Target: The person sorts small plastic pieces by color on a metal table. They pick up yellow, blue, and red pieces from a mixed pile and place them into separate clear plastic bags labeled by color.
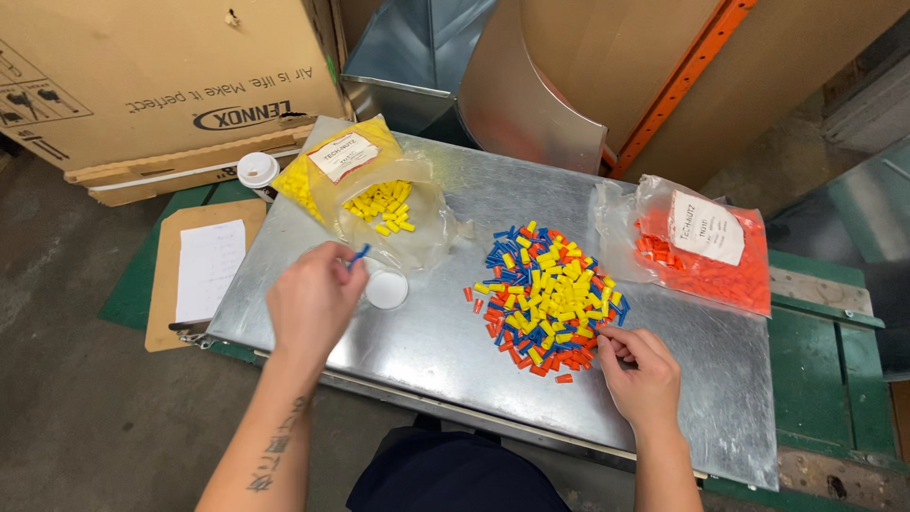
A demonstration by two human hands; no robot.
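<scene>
the left hand (pixel 313 299) hovers over the galvanised sheet-metal table (pixel 436 332), its grip narrow, fingertips pinched on a small blue plastic wire-connector cap (pixel 359 253) that sticks out above the knuckles. just beside it lie a small white round lid (pixel 387 288) and the open clear plastic bag of yellow caps (pixel 379 194). the right hand (pixel 642 372) rests at the lower right edge of the mixed heap of yellow, blue and orange-red caps (pixel 545 299), fingers curled into the loose pieces; whether it has one pinched i cannot tell.

the caps look light, hard and smooth, likely to roll or skitter on the slick metal, so a fingertip pinch across the ribbed sides seems the surest hold. both forearms reach in from the near edge, wrists slightly bent, palms down. a sealed clear bag of orange-red caps (pixel 706 246) lies well apart at the right, and a brown clipboard with paper (pixel 204 270) sits off the table's left edge.
</scene>
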